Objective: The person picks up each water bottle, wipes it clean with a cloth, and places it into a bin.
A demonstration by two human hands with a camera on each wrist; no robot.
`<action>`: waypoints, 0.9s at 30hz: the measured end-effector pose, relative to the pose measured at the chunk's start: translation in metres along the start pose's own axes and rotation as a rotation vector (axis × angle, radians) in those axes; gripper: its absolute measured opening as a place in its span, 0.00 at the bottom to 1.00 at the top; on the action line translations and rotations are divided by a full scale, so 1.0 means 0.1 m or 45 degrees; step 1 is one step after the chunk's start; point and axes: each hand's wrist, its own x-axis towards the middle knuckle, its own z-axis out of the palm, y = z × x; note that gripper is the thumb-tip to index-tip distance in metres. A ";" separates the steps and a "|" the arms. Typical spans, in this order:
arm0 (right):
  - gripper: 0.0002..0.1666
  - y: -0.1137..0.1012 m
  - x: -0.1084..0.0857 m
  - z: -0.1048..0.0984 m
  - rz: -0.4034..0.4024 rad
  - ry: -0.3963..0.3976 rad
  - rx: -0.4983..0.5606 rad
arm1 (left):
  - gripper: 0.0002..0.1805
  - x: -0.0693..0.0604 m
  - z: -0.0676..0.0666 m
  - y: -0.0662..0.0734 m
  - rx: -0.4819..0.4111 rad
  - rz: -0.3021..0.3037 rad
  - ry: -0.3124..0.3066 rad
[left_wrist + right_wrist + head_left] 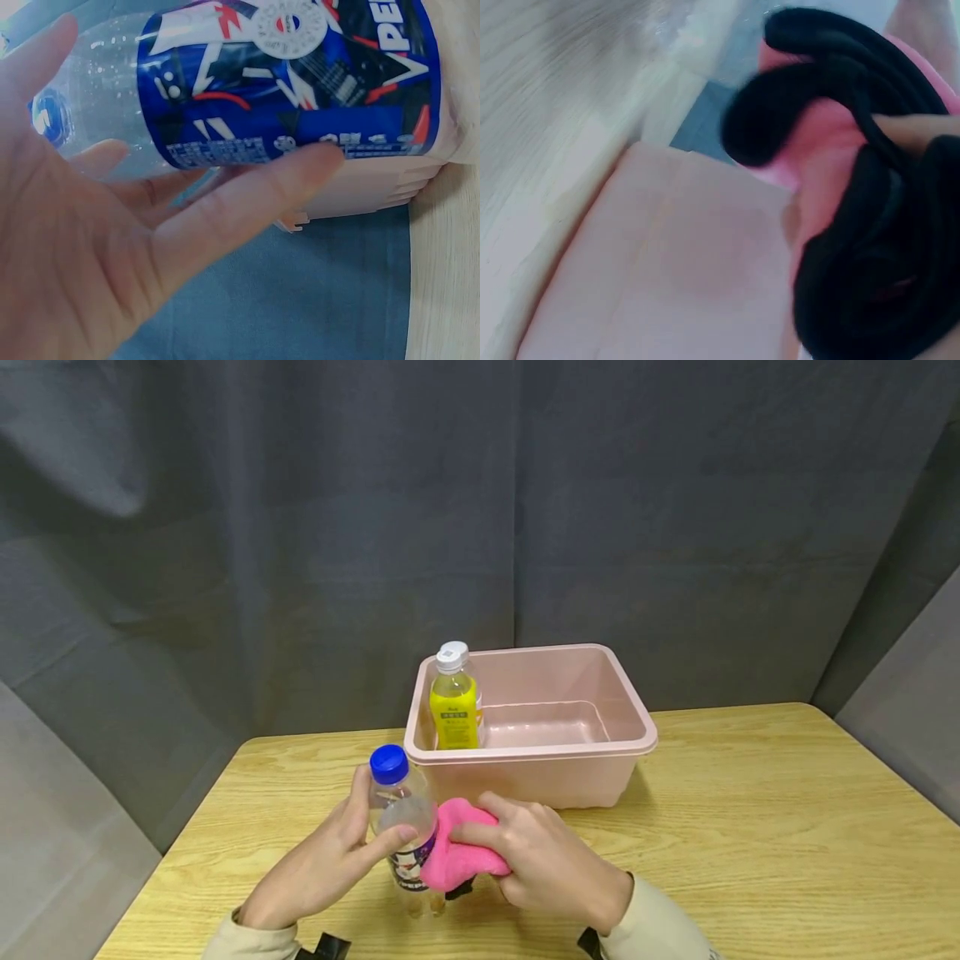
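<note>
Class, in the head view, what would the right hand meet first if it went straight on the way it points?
The blue-capped bottle would likely come first: the pink cloth in the right hand seems to touch it, though depth is unclear.

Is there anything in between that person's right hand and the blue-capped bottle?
Yes: the pink cloth that the right hand holds is between it and the blue-capped bottle, beside the label. Nothing visible stands between the left hand and the bottle.

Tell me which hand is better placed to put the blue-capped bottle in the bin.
Probably the left hand: it holds the bottle in front of the bin, while the right hand grips a pink cloth.
</note>
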 end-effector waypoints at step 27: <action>0.35 -0.07 0.14 -0.08 -0.097 0.588 0.358 | 0.44 -0.01 -0.02 -0.01 -0.033 0.061 0.005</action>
